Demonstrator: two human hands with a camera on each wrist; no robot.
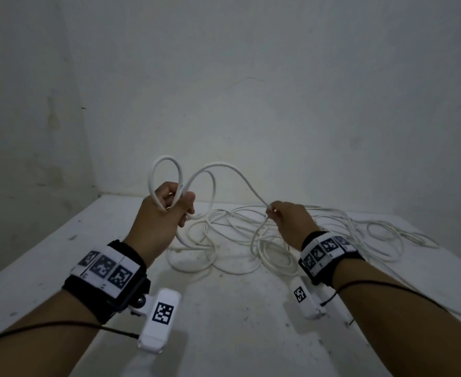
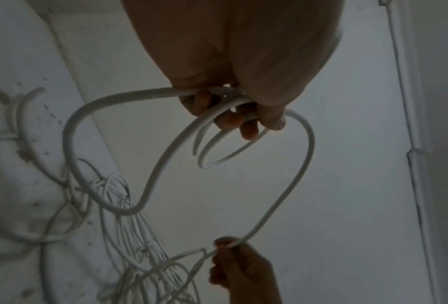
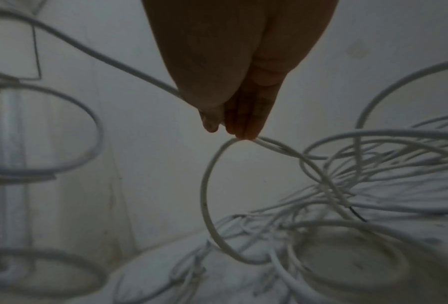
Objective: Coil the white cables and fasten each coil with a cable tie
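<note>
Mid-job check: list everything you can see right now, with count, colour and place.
thin white cable being coiled: one, white, looped in the air between both hands
loose white cable tangle: count unclear, white, on the table behind the hands
white scuffed table: one, white, under the hands
plain wall: pale grey, behind the table
black wristbands with tag markers: two, one on each wrist
left hand: grips the small loops
right hand: pinches the cable

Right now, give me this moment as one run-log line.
stage: coiling, no tie seen | left hand: grips first loops of white cable | right hand: pinches same cable, feeding | loose cable pile: on table
</note>
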